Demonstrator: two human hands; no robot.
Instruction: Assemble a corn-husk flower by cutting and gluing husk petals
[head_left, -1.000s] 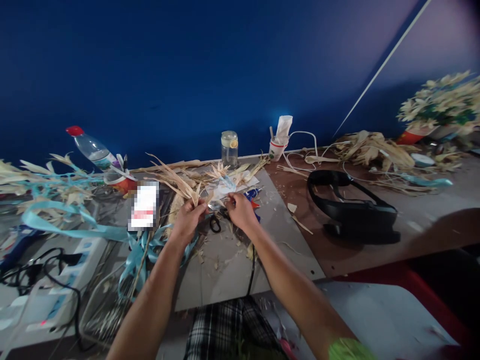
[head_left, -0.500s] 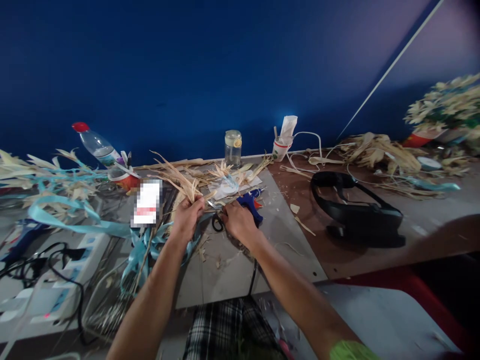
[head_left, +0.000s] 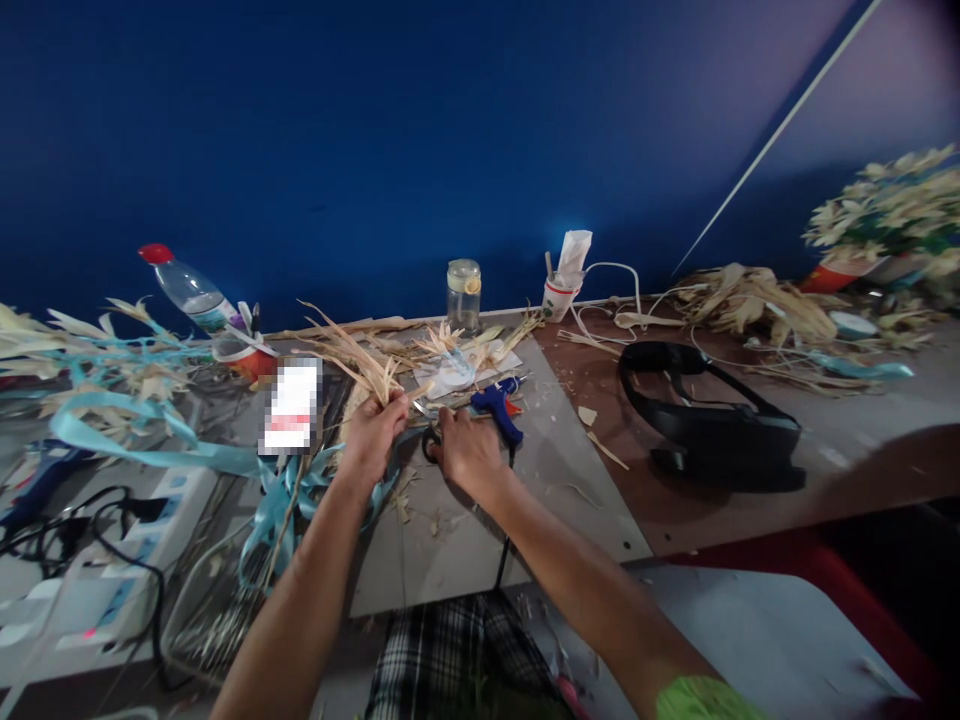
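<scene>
My left hand (head_left: pixel 373 436) is closed around a bundle of dried corn husk strips (head_left: pixel 367 362), whose long ends fan out up and to the left. Just right of it, my right hand (head_left: pixel 469 450) has its fingers curled on the black-handled scissors (head_left: pixel 430 443). One handle loop and a bit of metal blade show; the rest is hidden under the hand. A blue glue gun (head_left: pixel 495 405) lies right beside my right hand, its cord running toward the table's front edge. Behind both hands, a husk flower (head_left: pixel 448 345) lies on white paper.
At left are light blue ribbon (head_left: pixel 150 440), a phone (head_left: pixel 291 405), a power strip (head_left: pixel 142 560) and a leaning bottle (head_left: pixel 187 290). A jar (head_left: pixel 464 295) and a paper cup (head_left: pixel 561 295) stand by the wall. A black headset (head_left: pixel 705 430) and a husk pile (head_left: pixel 765 305) are at right.
My right hand has shifted slightly left and down, closer in over the scissors, uncovering more of the glue gun. The left hand stays in place with the husk strips.
</scene>
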